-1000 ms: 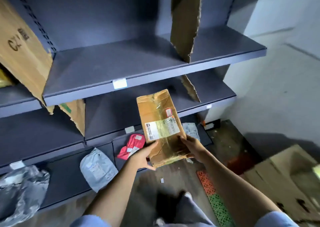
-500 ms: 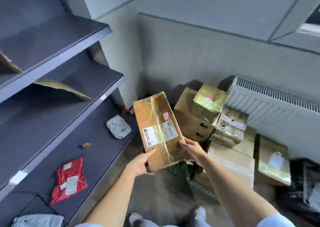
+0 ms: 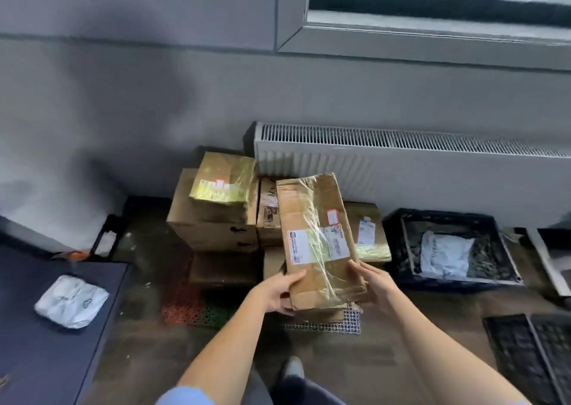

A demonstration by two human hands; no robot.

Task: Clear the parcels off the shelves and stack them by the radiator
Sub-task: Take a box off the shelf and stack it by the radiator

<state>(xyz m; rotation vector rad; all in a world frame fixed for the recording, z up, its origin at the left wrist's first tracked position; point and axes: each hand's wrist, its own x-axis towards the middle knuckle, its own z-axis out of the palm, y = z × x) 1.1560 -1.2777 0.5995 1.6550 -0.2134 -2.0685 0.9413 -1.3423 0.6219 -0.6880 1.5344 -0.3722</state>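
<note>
**Taped parcel held over the stack by the radiator**

Squarely in both hands sits a long brown cardboard parcel (image 3: 315,237), wrapped in glossy clear tape that wrinkles and catches the light. Its cardboard looks creased and worn, and the near end is ragged. A white shipping label with a barcode lies across the lower half, beside a red square mark at its left edge; a small red-bordered sticker sits higher toward the right edge. The print is too blurred to read.

The parcel's long axis runs away from the person, near end low at the hands, far end raised toward the radiator (image 3: 401,169) and leaning slightly left. Its labelled face is turned up toward the camera.

The left hand (image 3: 279,293) grips the near left corner, thumb on top and fingers curled beneath. The right hand (image 3: 375,282) holds the near right edge, fingers laid along the side and thumb on the upper face.

The parcel is held in the air above a pile of cardboard boxes (image 3: 213,216) stacked on the floor against the wall, just left of the radiator. One of them, a tape-wrapped box (image 3: 225,179), lies on top. At right a black crate (image 3: 398,250) holds a grey mailer bag (image 3: 445,254). On the dark shelf (image 3: 46,342) at left lies a white padded parcel (image 3: 71,301).
</note>
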